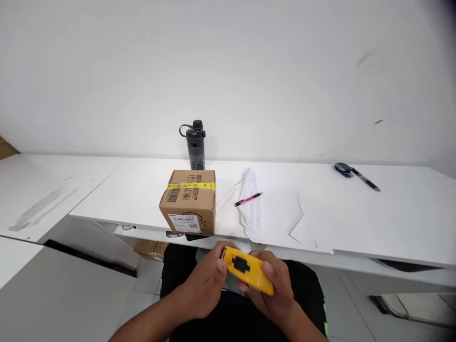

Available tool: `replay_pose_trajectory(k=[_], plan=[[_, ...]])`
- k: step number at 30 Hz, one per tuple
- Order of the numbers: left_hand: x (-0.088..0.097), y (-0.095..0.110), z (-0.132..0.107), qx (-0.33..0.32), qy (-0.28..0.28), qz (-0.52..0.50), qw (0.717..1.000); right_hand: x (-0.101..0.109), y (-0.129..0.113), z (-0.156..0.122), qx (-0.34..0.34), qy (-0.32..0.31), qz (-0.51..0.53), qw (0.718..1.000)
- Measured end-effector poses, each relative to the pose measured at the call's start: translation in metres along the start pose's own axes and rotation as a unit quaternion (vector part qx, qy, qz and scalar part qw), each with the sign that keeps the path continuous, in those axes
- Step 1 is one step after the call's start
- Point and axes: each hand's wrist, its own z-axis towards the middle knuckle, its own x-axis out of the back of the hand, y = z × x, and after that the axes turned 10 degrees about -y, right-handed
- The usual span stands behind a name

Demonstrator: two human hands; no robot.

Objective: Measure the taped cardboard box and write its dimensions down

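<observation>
Over my lap, both hands grip a yellow stapler (pixel 253 274), which has a dark rectangular part in its middle. My left hand (pixel 205 284) closes round its left end, where a bit of metal shows. At the opposite end, my right hand (pixel 276 285) wraps the body with the thumb on top. Beyond the hands, loose white sheets (pixel 276 209) lie on the table, with a red and black pen (pixel 248 199) across them. A taped cardboard box (pixel 190 202) stands left of the sheets.
A dark water bottle (pixel 195 147) stands behind the box against the wall. Far right on the white table (pixel 392 218) lie a teal roundish item (pixel 343 168) and a dark pen-like stick (pixel 366 179). Under the table edge are brown cartons (pixel 149 248).
</observation>
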Motion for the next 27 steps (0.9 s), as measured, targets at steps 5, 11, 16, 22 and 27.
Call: replay_pose_trajectory(k=[5, 11, 16, 22, 27], plan=[[-0.013, -0.036, 0.047, 0.01, 0.136, -0.111, 0.984, 0.004, 0.026, 0.025, 0.009, 0.029, 0.029, 0.999], [0.005, -0.06, 0.087, -0.036, 0.07, 0.096, 0.992, 0.036, 0.112, 0.089, -0.184, -0.104, -0.079, 0.974], [0.009, -0.077, 0.098, -0.111, -0.067, 0.357, 0.925, 0.029, 0.172, 0.115, -0.222, -0.342, -0.229, 0.884], [-0.006, -0.108, 0.092, -0.183, -0.019, 0.568, 0.802, 0.047, 0.164, 0.102, -0.259, -0.231, -0.171, 0.922], [-0.011, -0.119, 0.088, -0.222, 0.055, 0.591, 0.773, 0.055, 0.124, 0.068, -0.254, -0.093, 0.159, 0.95]])
